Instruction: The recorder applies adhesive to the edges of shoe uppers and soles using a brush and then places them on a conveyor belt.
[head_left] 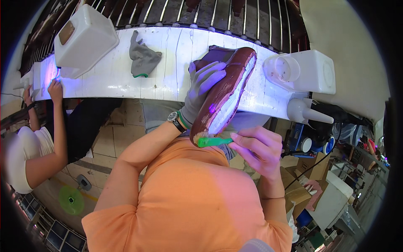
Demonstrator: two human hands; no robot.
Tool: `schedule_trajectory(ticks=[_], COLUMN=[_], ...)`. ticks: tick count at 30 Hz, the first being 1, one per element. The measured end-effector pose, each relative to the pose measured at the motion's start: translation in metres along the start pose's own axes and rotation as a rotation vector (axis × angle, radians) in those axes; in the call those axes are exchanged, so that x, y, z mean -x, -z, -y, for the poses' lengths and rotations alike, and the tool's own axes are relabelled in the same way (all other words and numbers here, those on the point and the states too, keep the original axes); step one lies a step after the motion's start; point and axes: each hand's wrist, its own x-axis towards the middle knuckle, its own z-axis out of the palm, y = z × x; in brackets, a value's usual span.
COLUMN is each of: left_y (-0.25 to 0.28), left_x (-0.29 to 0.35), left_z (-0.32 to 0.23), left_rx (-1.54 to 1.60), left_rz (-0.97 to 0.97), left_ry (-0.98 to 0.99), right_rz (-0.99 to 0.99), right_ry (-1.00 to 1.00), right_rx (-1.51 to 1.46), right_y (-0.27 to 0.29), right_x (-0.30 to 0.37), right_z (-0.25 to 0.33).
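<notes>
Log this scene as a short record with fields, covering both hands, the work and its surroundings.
left hand: grey-gloved, holding a brown shoe
right hand: bare, holding a green brush
contact: bristles against the shoe's end nearest the wearer
shoe: tilted, pale underside turned to the right
table, left of shoe: loose grey glove, large white container
table, right of shoe: clear cup, white container, nozzled white bottle
beyond table: metal bars
far left: co-worker in a white top
</notes>
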Motion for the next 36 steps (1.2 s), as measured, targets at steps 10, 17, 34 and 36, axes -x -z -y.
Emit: schedule_trajectory(ticks=[10, 17, 34, 36], left_y=[0.024, 0.051, 0.015, 0.009], left_x=[-0.036, -0.075, -0.176, -0.182], left_z=[-0.031, -0.052, 0.041, 0.052], left_rx=[-0.037, -0.333, 0.539, 0.768], left_rz=[0.338, 0.577, 1.389, 1.344], left_ry=[0.227, -0.085, 0.457, 0.498], right_rz=[-0.437, -0.265, -0.342, -0.35], right_ry=[-0.338, -0.106, 0.228, 0.223], right_rx=[-0.231, -0.148, 0.398, 0.418], right_y=[0.001, 0.027, 0.099, 0.105], right_x=[-0.013, -0.008, -0.097, -0.11], right_z=[-0.028, 0.022, -0.039, -0.047])
